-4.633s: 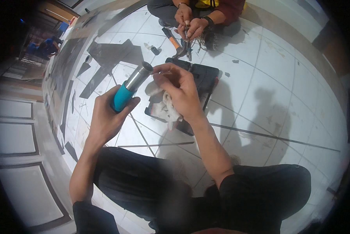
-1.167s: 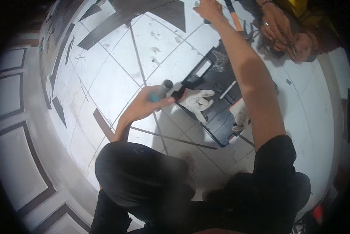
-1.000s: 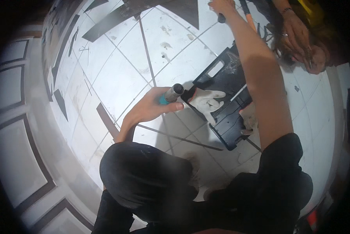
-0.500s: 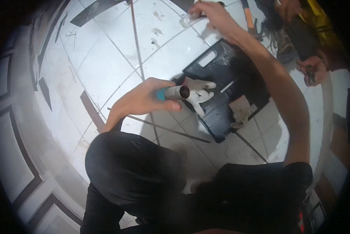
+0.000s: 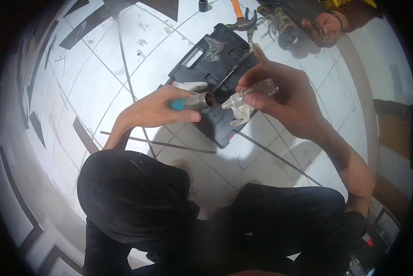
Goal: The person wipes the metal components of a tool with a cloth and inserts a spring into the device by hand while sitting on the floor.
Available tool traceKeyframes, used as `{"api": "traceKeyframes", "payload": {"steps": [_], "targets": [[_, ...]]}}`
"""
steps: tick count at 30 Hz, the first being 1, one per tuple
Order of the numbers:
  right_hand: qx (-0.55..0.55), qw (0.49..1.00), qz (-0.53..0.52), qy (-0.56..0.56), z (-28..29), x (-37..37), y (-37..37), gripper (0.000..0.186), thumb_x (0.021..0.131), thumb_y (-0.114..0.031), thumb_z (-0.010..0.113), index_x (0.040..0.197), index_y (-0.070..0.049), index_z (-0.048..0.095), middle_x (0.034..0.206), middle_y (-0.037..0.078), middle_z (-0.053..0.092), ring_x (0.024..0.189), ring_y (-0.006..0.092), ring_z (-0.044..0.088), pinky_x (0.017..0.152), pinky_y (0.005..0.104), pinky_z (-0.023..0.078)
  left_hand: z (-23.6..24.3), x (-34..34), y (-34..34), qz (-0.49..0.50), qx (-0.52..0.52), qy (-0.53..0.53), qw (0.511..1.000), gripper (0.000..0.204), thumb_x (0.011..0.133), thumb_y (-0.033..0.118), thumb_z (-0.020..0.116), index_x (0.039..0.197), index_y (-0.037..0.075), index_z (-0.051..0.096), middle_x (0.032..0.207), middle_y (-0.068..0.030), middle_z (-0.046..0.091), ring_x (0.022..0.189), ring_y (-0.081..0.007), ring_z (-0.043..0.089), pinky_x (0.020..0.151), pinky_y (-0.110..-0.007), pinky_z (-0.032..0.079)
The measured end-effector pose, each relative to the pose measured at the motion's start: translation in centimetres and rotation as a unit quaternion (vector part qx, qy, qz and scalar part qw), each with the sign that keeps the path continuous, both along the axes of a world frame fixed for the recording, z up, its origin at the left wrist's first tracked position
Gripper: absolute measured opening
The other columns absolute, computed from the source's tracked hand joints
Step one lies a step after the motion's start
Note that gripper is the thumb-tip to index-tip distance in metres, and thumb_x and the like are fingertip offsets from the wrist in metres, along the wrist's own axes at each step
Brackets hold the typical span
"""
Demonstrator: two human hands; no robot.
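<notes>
Sitting over the white tiled floor point(image 5: 156, 60), the person has the left hand point(image 5: 156, 109) wrapped around a teal-and-silver cylinder point(image 5: 191, 102), its hollow metal end facing three o'clock. From that side, the right hand point(image 5: 280, 94) pinches a small clear bottle point(image 5: 261, 87) between thumb and fingers, its nozzle just beside the hollow end, apart from it. Beneath both hands lies a spread black case point(image 5: 218, 126) bearing two pale gloves point(image 5: 241, 115), partly hidden. Reckoning from the cylinder, I see an orange-handled hammer point(image 5: 237, 10) at one o'clock, a co-worker's hand point(image 5: 325, 30) at two and a thin dark strip point(image 5: 158, 142) at eight.
</notes>
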State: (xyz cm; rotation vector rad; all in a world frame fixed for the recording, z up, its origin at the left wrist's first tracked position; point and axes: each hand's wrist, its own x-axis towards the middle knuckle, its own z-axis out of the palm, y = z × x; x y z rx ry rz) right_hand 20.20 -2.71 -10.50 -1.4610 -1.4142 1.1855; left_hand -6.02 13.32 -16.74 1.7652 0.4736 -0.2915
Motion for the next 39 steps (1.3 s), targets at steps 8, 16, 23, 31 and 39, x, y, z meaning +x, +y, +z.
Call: {"api": "traceKeyframes", "payload": {"steps": [8,16,23,31,39], "targets": [[0.091,0.978,-0.043,-0.183,4.9,-1.2,-3.0,0.022,0.091,-0.011,0.076,0.111,-0.006,0.071,0.101,0.004,0.074,0.078,0.0054,0.065,0.051,0.0195,0.042,1.6,0.6,-1.8,0.006,-0.014,-0.018,1.0,0.064,0.088,0.055,0.074,0.116,-0.002,0.071,0.077,-0.0093,0.065,0.077,-0.0192,0.06,0.071,-0.034,0.047],[0.193,0.96,-0.03,-0.203,4.9,-1.9,-2.9,0.019,0.09,-0.012,0.077,0.108,-0.01,0.072,0.098,0.0,0.074,0.062,0.0008,0.052,0.046,0.0216,0.027,3.6,0.4,-3.0,0.022,0.019,-0.025,0.999,0.069,0.086,0.06,0.073,0.116,-0.003,0.071,0.086,-0.011,0.069,0.084,-0.0225,0.06,0.079,-0.037,0.047],[0.247,0.944,-0.012,-0.217,4.8,-2.0,-2.7,0.024,0.087,-0.007,0.079,0.11,-0.012,0.072,0.102,0.001,0.075,0.062,0.0028,0.055,0.046,0.0218,0.027,4.2,0.1,-3.4,0.029,0.036,-0.031,0.998,0.072,0.084,0.064,0.073,0.114,-0.001,0.073,0.083,-0.0099,0.068,0.084,-0.0215,0.059,0.077,-0.036,0.046],[0.259,0.946,0.0,-0.194,4.6,-1.9,-3.2,0.025,0.088,0.0,0.076,0.111,-0.008,0.072,0.11,0.008,0.073,0.093,0.0145,0.073,0.059,0.0215,0.052,4.4,0.2,-3.5,0.025,0.033,-0.01,0.999,0.078,0.081,0.07,0.073,0.112,-0.001,0.074,0.081,-0.01,0.067,0.083,-0.0224,0.06,0.077,-0.037,0.046],[0.17,0.982,-0.015,-0.075,3.0,-0.4,-4.0,0.035,0.101,-0.018,0.063,0.132,-0.002,0.06,0.125,0.011,0.068,0.095,0.013,0.07,0.06,0.0179,0.051,3.4,-0.1,-3.1,0.008,0.005,0.019,1.0,0.083,0.077,0.074,0.073,0.113,-0.002,0.073,0.082,-0.0123,0.067,0.087,-0.0227,0.061,0.076,-0.037,0.048]]}}
